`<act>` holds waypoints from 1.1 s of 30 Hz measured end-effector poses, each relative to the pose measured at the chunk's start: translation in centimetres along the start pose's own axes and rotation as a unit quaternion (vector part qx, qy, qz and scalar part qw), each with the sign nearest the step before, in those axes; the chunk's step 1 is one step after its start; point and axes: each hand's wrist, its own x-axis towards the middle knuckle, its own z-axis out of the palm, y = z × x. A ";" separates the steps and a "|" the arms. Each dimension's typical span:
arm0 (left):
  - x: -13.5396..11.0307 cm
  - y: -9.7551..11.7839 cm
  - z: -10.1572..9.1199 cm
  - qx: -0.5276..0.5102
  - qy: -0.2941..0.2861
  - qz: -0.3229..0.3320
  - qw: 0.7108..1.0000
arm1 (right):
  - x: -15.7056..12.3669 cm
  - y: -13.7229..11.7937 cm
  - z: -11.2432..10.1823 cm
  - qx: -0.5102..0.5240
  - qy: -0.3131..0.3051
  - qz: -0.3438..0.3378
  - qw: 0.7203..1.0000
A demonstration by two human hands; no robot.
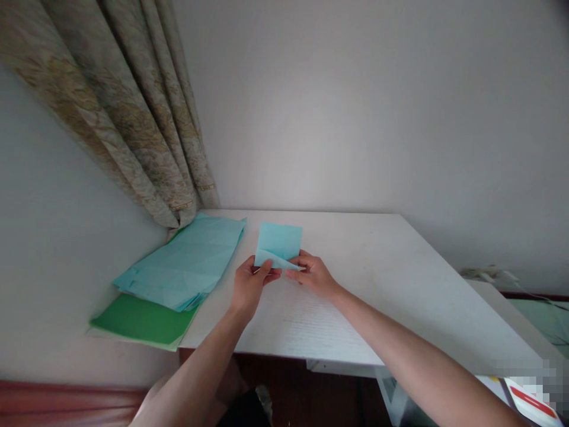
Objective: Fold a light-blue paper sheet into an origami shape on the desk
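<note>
A small folded sheet of light blue paper (280, 238) is held up over the white table, its lower edge turned up in a slanted flap. My left hand (252, 281) grips its lower left corner, thumb on the front of the flap and fingers behind. At the lower right corner, my right hand (313, 273) pinches the paper between thumb and fingers. The fingers behind the paper are partly hidden.
On the left of the white table (355, 255) lies a stack of larger light blue sheets (186, 261), on top of green sheets (146, 320). A patterned curtain (133, 112) hangs at the back left. Cables (507, 277) run beyond the right edge.
</note>
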 end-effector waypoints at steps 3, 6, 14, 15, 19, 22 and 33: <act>-0.1 0.1 0.1 0.030 -0.007 0.007 0.999 | 0.1 0.1 0.0 -0.018 0.010 0.000 1.000; -0.2 0.3 0.2 0.053 -0.002 0.011 0.999 | 0.0 -0.1 0.0 -0.046 0.025 -0.002 0.999; -0.1 0.2 0.0 0.062 0.022 0.009 0.998 | -0.1 -1.0 -0.4 -0.112 0.048 -0.028 0.992; -0.1 0.2 0.0 0.064 0.018 0.010 0.998 | -0.2 -1.0 -0.4 -0.111 0.045 -0.034 0.992; -0.3 0.3 -0.1 0.073 -0.021 0.014 0.997 | -0.2 -0.9 -0.3 -0.107 0.024 -0.067 0.992; -0.4 0.3 0.1 0.060 -0.027 0.009 0.998 | -0.2 -1.1 -0.1 -0.124 0.033 -0.083 0.988; 0.1 0.6 -0.6 0.110 0.066 0.054 0.990 | 0.6 -0.2 -0.5 0.258 0.105 0.172 0.945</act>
